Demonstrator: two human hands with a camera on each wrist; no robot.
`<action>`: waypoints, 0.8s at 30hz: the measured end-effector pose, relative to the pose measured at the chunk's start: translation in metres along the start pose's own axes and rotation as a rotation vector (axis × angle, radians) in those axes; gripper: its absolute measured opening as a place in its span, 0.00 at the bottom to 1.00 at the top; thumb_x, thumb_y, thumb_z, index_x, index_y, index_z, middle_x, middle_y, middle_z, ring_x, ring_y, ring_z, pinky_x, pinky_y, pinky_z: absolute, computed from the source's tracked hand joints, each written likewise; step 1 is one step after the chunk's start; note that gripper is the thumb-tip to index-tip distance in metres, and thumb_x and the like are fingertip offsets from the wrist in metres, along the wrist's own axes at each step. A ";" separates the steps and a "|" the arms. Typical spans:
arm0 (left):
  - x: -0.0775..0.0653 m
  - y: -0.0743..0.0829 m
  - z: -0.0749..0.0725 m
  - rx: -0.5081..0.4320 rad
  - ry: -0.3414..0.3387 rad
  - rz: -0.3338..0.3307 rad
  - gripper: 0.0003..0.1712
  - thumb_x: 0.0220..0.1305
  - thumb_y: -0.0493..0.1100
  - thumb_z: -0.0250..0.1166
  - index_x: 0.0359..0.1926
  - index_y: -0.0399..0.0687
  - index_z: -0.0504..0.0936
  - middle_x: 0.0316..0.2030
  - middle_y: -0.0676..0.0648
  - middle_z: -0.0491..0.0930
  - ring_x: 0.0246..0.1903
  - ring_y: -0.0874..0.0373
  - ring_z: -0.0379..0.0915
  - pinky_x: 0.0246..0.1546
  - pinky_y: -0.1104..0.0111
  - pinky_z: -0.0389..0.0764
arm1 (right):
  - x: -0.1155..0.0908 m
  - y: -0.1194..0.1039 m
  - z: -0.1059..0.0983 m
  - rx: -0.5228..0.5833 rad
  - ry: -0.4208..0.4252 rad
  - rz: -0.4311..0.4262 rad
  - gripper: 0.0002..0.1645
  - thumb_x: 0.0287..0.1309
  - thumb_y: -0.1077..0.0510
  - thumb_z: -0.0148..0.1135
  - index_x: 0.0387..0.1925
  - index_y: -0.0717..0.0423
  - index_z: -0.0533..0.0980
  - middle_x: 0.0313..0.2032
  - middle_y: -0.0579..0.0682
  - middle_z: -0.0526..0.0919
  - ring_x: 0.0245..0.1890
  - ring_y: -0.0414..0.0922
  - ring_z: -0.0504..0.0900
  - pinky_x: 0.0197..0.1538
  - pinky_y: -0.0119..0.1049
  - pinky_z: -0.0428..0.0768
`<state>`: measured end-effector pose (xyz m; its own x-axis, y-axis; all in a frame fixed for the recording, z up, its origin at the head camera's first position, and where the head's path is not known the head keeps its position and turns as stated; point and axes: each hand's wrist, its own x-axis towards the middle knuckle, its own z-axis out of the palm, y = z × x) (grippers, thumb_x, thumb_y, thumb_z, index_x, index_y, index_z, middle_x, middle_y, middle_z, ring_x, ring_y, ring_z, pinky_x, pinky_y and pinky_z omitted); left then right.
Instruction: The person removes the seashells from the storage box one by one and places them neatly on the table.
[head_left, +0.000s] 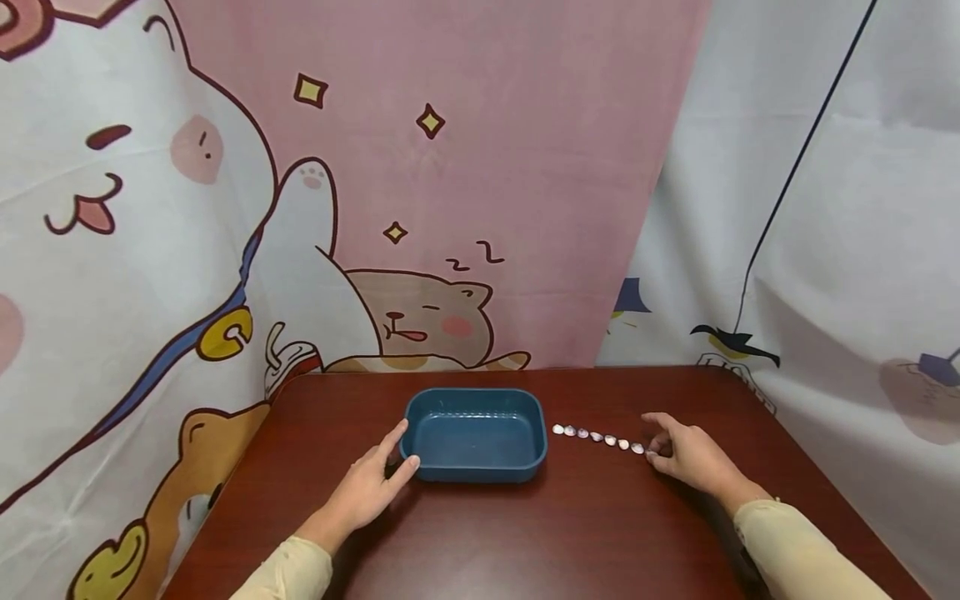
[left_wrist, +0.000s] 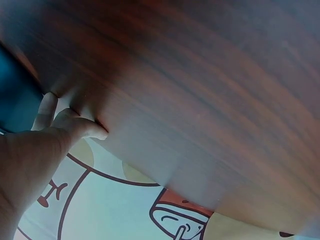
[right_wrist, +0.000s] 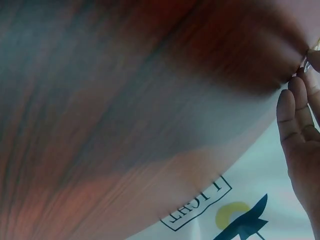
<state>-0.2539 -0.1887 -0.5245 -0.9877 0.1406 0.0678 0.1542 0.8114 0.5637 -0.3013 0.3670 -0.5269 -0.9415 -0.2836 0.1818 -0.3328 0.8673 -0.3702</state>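
Note:
A blue rectangular plastic basin [head_left: 474, 467] sits on the table. My left hand [head_left: 365, 487] rests against its left end, the thumb at the front corner and the fingers along the side, not curled round it. To the right of the basin, several small white-and-purple seashells [head_left: 596, 437] form a slanting row. At the right end of that row my right hand [head_left: 693, 457] pinches a small shell [head_left: 651, 453] between thumb and index finger, close over the tabletop. Only a sliver of this shell shows past the fingertips. In the right wrist view the other fingers [right_wrist: 286, 107] extend beside the pinch.
The dark red wood-grain table [head_left: 480, 542] ends at a cloth backdrop [head_left: 525, 167] printed with cartoon cats, which hangs behind it and along both sides. Light sleeves [head_left: 802, 542] cover both forearms.

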 end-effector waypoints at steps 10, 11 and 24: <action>0.000 -0.001 0.000 0.006 0.005 -0.003 0.44 0.77 0.69 0.58 0.86 0.65 0.56 0.65 0.39 0.81 0.67 0.39 0.78 0.68 0.30 0.69 | -0.002 -0.003 0.000 0.026 -0.026 0.014 0.40 0.58 0.61 0.79 0.69 0.61 0.72 0.39 0.45 0.91 0.38 0.41 0.87 0.45 0.47 0.86; -0.001 -0.001 0.001 0.004 0.005 -0.003 0.45 0.77 0.70 0.57 0.86 0.65 0.56 0.65 0.39 0.81 0.67 0.39 0.77 0.68 0.30 0.69 | -0.003 -0.002 0.000 0.028 -0.026 0.017 0.40 0.58 0.61 0.79 0.69 0.61 0.72 0.40 0.46 0.91 0.39 0.41 0.87 0.46 0.47 0.86; -0.003 0.000 -0.003 -0.003 0.004 0.003 0.45 0.77 0.71 0.56 0.85 0.64 0.57 0.63 0.39 0.82 0.65 0.38 0.78 0.67 0.29 0.70 | 0.008 -0.020 -0.009 0.055 0.042 0.037 0.42 0.61 0.56 0.78 0.71 0.64 0.70 0.49 0.59 0.90 0.46 0.53 0.90 0.48 0.54 0.87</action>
<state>-0.2511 -0.1905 -0.5222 -0.9873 0.1411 0.0725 0.1572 0.8091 0.5662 -0.3019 0.3510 -0.5098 -0.9505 -0.2338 0.2046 -0.3016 0.8525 -0.4269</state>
